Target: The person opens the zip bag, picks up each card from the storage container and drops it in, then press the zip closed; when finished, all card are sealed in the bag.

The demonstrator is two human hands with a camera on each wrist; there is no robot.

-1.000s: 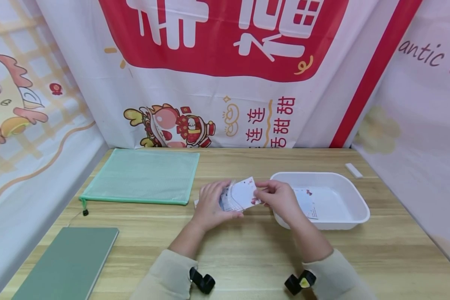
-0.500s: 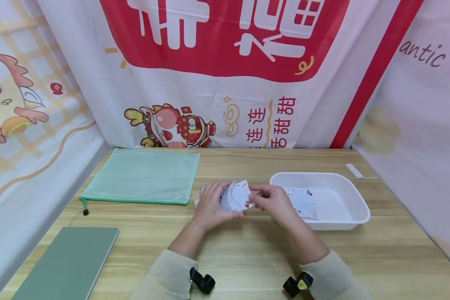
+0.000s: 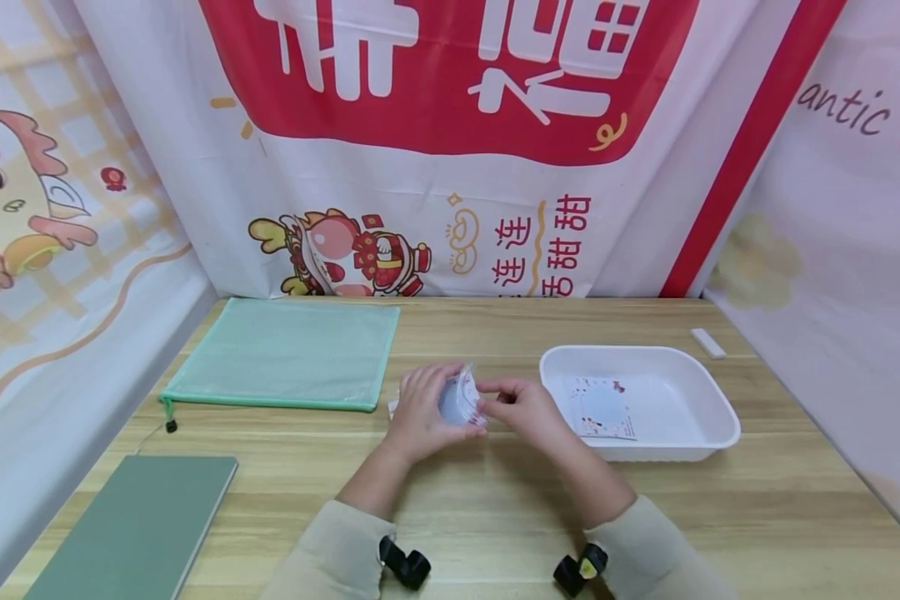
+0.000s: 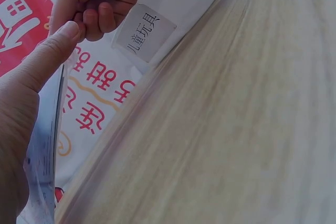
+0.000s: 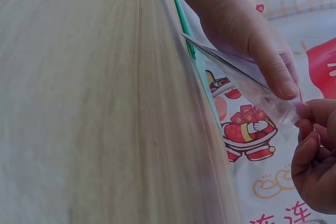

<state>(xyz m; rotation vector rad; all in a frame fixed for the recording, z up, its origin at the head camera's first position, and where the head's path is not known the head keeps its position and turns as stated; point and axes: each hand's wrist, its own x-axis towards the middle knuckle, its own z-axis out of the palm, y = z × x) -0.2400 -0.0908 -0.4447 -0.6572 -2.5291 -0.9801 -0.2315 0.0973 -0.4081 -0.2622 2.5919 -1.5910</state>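
My left hand (image 3: 420,412) grips a small clear plastic bag (image 3: 459,402) with printed note paper inside, its thumb along the lower edge. At the bag's right end, the thumb and forefinger of my right hand (image 3: 528,408) pinch the edge. Whether they hold paper, film or both is hard to tell. From the left wrist, the bag (image 4: 44,145) stands on edge behind the left thumb. The right wrist view shows the bag (image 5: 252,80) tilted, with a thin dark-edged stack in it and loose film near the right fingertips. My left palm hides part of the bag.
A white plastic tray (image 3: 690,408) at the right holds a printed sheet (image 3: 603,408). Behind it lies a small white block (image 3: 708,342). A green mesh zip pouch (image 3: 292,354) lies at the back left, a grey-green notebook (image 3: 138,525) at the front left.
My right hand has moved left toward the left hand. The printed paper that stuck out of the bag has slid inside it. The left hand has stayed in place.
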